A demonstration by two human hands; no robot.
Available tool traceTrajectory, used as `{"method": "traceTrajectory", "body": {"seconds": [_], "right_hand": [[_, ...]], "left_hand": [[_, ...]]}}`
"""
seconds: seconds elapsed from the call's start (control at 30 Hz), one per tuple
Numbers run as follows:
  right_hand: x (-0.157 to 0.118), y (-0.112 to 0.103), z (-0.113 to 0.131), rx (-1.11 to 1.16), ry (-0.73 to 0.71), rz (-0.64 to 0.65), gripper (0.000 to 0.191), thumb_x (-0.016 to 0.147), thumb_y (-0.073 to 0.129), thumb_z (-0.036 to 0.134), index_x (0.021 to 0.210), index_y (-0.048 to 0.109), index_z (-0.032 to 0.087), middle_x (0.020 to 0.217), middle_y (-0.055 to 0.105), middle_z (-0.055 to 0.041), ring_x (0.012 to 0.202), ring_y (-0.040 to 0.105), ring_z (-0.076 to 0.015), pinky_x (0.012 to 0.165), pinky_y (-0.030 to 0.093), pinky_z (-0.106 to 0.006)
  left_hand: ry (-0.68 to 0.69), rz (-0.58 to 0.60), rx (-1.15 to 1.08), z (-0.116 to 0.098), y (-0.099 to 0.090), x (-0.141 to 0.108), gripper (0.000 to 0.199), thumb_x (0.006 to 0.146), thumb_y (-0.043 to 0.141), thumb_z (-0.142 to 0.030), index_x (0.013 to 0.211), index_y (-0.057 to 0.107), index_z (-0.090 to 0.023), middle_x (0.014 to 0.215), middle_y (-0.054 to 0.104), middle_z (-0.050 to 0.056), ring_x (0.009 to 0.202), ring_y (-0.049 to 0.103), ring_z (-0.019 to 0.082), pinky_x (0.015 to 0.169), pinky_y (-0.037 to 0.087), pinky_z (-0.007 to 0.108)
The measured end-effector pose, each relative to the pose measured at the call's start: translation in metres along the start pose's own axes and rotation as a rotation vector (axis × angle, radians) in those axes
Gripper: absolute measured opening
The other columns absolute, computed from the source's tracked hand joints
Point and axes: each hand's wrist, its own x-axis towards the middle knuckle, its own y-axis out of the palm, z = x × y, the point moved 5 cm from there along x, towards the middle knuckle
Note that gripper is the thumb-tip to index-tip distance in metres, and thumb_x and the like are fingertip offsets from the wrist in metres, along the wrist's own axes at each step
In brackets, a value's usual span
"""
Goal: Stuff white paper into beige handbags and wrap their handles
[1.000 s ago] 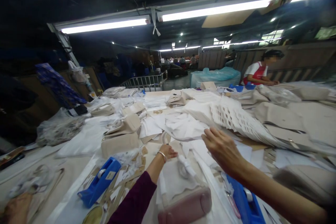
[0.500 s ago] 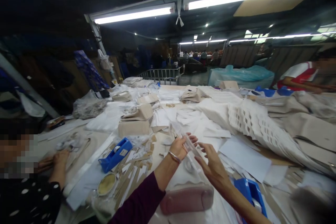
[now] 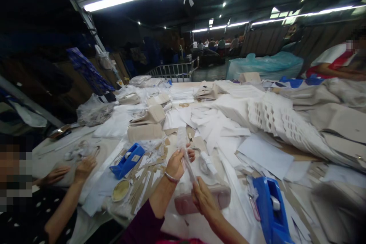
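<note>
My left hand, with a bracelet at the wrist, is closed on a whitish, see-through strip, whose upper end sticks up past the fingers. Lower down, the fingers of my right hand pinch the same strip near its bottom end. Below both hands lies a beige bag with a pinkish base side towards me, partly covered by my right hand. A clear-wrapped white bundle rests on the bag just right of the strip.
Blue tape dispensers stand left and right. A round yellowish roll sits near the left one. Several bags, paper sheets and stacked white foam cover the table. A co-worker's hands work at left.
Both hands have moved left and the strip between them now stands steeper. My right hand has come down and closed on its lower end. The view has tilted down.
</note>
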Motion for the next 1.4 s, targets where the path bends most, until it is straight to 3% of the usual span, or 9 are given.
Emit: {"method": "traceTrajectory", "body": {"seconds": [0.2, 0.4, 0.57, 0.73, 0.83, 0.93, 1.03, 1.2, 1.4], "right_hand": [[0.002, 0.004, -0.011, 0.038, -0.024, -0.052, 0.041, 0.077, 0.044, 0.065, 0.088, 0.045, 0.025, 0.048, 0.027, 0.0091, 0.039, 0.021, -0.0077, 0.036, 0.018, -0.021], [0.013, -0.01, 0.009, -0.136, -0.104, -0.06, 0.035, 0.083, 0.041, 0.055, 0.082, 0.051, 0.021, 0.051, 0.036, 0.006, 0.045, 0.034, -0.0104, 0.043, 0.028, -0.022], [0.001, -0.04, 0.04, -0.426, -0.366, -0.328, 0.028, 0.078, 0.054, 0.044, 0.087, 0.064, 0.02, 0.085, 0.058, -0.0053, 0.084, 0.053, -0.0202, 0.072, 0.043, -0.032], [0.018, -0.035, 0.018, -0.005, 0.137, -0.113, 0.041, 0.079, 0.047, 0.054, 0.084, 0.062, 0.015, 0.057, 0.052, 0.0003, 0.043, 0.043, -0.0101, 0.043, 0.036, -0.025], [0.038, -0.032, 0.018, 0.213, 0.223, -0.109, 0.032, 0.075, 0.054, 0.047, 0.077, 0.056, 0.015, 0.056, 0.052, 0.0018, 0.04, 0.042, -0.0073, 0.039, 0.035, -0.021], [0.055, -0.031, 0.035, 0.076, 0.12, -0.094, 0.018, 0.071, 0.056, 0.032, 0.063, 0.052, 0.016, 0.051, 0.05, 0.0037, 0.037, 0.041, -0.0065, 0.038, 0.033, -0.02], [0.059, -0.027, 0.058, -0.272, -0.037, -0.085, 0.018, 0.073, 0.049, 0.026, 0.058, 0.053, 0.017, 0.047, 0.047, 0.0045, 0.034, 0.039, -0.0067, 0.037, 0.029, -0.02], [0.05, -0.012, 0.089, -0.807, -0.453, -0.044, 0.021, 0.074, 0.045, 0.012, 0.057, 0.055, 0.017, 0.052, 0.05, 0.0019, 0.052, 0.046, -0.0088, 0.054, 0.033, -0.02], [0.049, -0.008, 0.086, -0.96, -0.644, 0.005, 0.021, 0.082, 0.046, 0.014, 0.087, 0.066, 0.02, 0.075, 0.06, -0.003, 0.069, 0.052, -0.0123, 0.064, 0.037, -0.022]], "left_hand": [[-0.007, 0.018, -0.005, -0.008, -0.005, -0.014, 0.031, 0.081, 0.057, -0.032, 0.107, 0.059, -0.015, 0.091, 0.067, 0.009, 0.083, 0.065, 0.019, 0.081, 0.052, 0.037], [-0.166, 0.045, 0.272, 0.007, -0.019, -0.038, 0.03, 0.068, 0.071, -0.033, 0.087, 0.067, -0.009, 0.093, 0.07, 0.015, 0.09, 0.064, 0.025, 0.08, 0.051, 0.034], [0.043, -0.13, 0.262, -0.004, -0.035, -0.028, 0.03, 0.066, 0.072, -0.034, 0.082, 0.067, -0.009, 0.083, 0.071, 0.01, 0.082, 0.066, 0.022, 0.08, 0.051, 0.035], [0.185, -0.174, 0.289, -0.006, -0.031, -0.028, 0.025, 0.067, 0.071, -0.031, 0.081, 0.069, -0.01, 0.082, 0.071, 0.007, 0.081, 0.065, 0.019, 0.082, 0.05, 0.033], [0.145, -0.152, 0.291, 0.003, -0.025, -0.034, 0.025, 0.067, 0.071, -0.029, 0.083, 0.069, -0.01, 0.081, 0.071, 0.007, 0.076, 0.064, 0.017, 0.076, 0.05, 0.029], [0.06, -0.142, 0.206, 0.007, -0.022, -0.037, 0.028, 0.065, 0.073, -0.026, 0.089, 0.069, -0.011, 0.085, 0.071, 0.006, 0.075, 0.063, 0.015, 0.072, 0.051, 0.027], [0.003, -0.146, 0.15, 0.003, -0.021, -0.038, 0.034, 0.065, 0.073, -0.025, 0.097, 0.067, -0.014, 0.093, 0.07, 0.006, 0.076, 0.063, 0.015, 0.069, 0.053, 0.028], [-0.035, -0.216, 0.122, -0.005, -0.023, -0.04, 0.032, 0.065, 0.073, -0.026, 0.095, 0.068, -0.016, 0.093, 0.069, 0.005, 0.073, 0.062, 0.015, 0.062, 0.053, 0.026], [-0.095, -0.133, 0.03, -0.007, -0.021, -0.046, 0.029, 0.066, 0.071, -0.023, 0.093, 0.068, -0.013, 0.097, 0.069, 0.007, 0.077, 0.062, 0.014, 0.07, 0.053, 0.026]]}}
